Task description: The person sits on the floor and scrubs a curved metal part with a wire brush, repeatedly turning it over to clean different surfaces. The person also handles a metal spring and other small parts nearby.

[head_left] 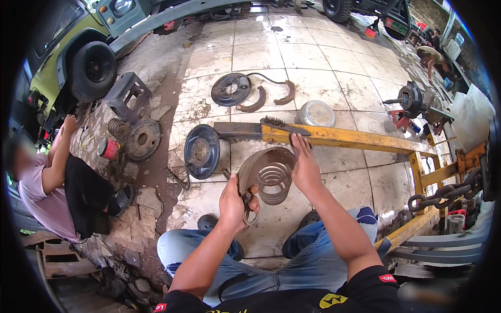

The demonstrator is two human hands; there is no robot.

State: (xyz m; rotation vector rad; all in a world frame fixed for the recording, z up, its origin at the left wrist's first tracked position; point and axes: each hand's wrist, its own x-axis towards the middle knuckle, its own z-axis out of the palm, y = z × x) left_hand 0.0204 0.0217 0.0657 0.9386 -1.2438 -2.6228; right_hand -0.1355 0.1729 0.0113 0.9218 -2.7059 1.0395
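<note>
My left hand (233,205) is closed round one end of a curved, rusty brake shoe (257,160), held up in front of my knees. A small metal ring (251,216) shows just below those fingers; whether it belongs to the shoe I cannot tell. In my right hand (305,169) is a wire brush (284,127), its dark bristles facing up and away from the shoe. Behind the shoe, a rusty coil spring (274,183) is partly hidden. To the left lies a dark round brake backing plate (201,152).
A yellow steel beam (344,140) crosses the tiles beyond my hands, with a heavy chain (446,194) at right. Farther off lie another backing plate (231,89), two brake shoes (252,101) and a round metal tin (315,113). A person (57,182) squats at left near a stool (128,97).
</note>
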